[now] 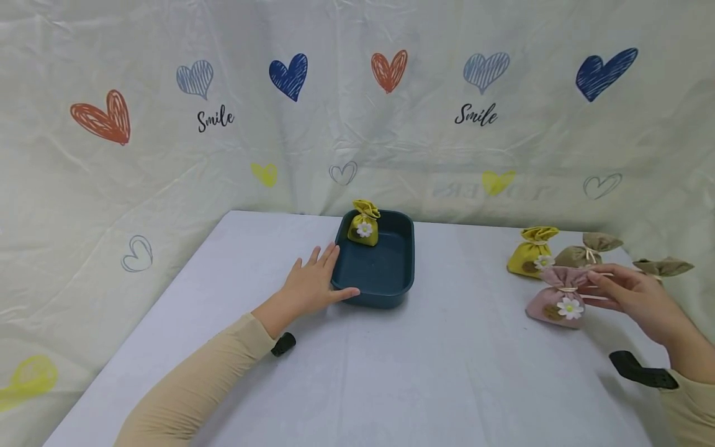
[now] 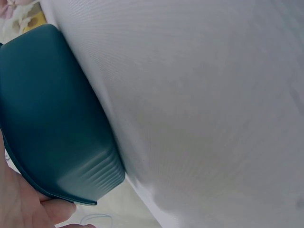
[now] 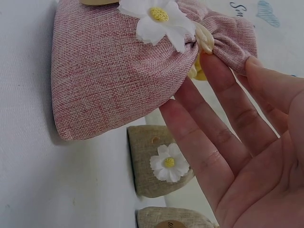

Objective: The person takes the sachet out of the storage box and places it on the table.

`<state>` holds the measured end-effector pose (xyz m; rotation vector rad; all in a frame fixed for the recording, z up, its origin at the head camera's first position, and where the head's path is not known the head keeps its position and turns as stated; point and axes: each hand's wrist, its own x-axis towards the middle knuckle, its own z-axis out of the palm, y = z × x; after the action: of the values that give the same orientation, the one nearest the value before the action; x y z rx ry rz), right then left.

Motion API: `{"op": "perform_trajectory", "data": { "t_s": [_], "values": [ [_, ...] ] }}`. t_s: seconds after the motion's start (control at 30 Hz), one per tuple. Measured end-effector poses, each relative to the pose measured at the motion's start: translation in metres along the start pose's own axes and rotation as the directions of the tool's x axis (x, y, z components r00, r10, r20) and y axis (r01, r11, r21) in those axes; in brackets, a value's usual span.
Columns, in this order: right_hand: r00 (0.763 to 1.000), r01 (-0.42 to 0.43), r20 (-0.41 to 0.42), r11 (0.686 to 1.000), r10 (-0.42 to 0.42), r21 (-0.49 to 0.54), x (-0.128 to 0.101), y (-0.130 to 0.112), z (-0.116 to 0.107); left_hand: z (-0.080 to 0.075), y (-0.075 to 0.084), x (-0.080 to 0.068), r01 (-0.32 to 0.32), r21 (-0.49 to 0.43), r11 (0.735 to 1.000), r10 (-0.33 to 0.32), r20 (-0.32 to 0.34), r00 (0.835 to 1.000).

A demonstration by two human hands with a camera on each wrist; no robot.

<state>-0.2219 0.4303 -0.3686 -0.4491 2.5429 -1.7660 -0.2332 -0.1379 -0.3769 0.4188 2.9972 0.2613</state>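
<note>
Pink pouch [image 1: 555, 302] sits on the white table [image 1: 357, 372], right side, just in front of the other loose pouches. R hand [image 1: 634, 298] is at its gathered neck: fingers [image 3: 223, 118] mostly straight and spread, palm open, w/ thumb and fingertips closing on the frilled top by the tie; looks like a light pinch, not a full grip. White daisy [image 3: 159, 19] on the pouch faces the wrist cam.

L hand [image 1: 310, 282] lies flat, fingers straight, pressed against the left wall of the dark teal tray [image 1: 391, 282] near its front corner; thumb runs along the front edge. Holds nothing. Left wrist view shows only the tray's outer wall and rim w/ a bit of thumb.

Count: 5 pouches total. 1 pink, 2 yellow, 2 tan. One yellow pouch [image 1: 364, 225] stands upright inside the tray at its back left corner. Second yellow pouch [image 1: 530, 253] stands on the table behind the pink one. Tan pouch [image 1: 583, 251] just beside it, and another tan pouch [image 1: 665, 267] further right, partly hidden behind the R hand. 1 tray.

Backdrop: cream cloth [image 1: 357, 124] w/ hearts and "Smile" print.
</note>
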Motion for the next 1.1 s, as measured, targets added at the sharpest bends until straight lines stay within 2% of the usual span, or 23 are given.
{"op": "perform_trajectory", "data": {
  "t_s": [0.6,1.1],
  "values": [
    [1.0,0.009,0.005,0.997,-0.009,-0.072,0.0004,-0.0036,-0.0003,0.0,-0.0014,0.0027,-0.005,0.015,1.0,0.005,-0.011,1.0],
    [0.999,-0.026,-0.027,0.971,0.021,-0.236,0.0016,-0.0053,-0.001,0.0013,-0.002,0.0033,0.002,0.015,1.0,-0.002,0.005,1.0]
  ]
}}
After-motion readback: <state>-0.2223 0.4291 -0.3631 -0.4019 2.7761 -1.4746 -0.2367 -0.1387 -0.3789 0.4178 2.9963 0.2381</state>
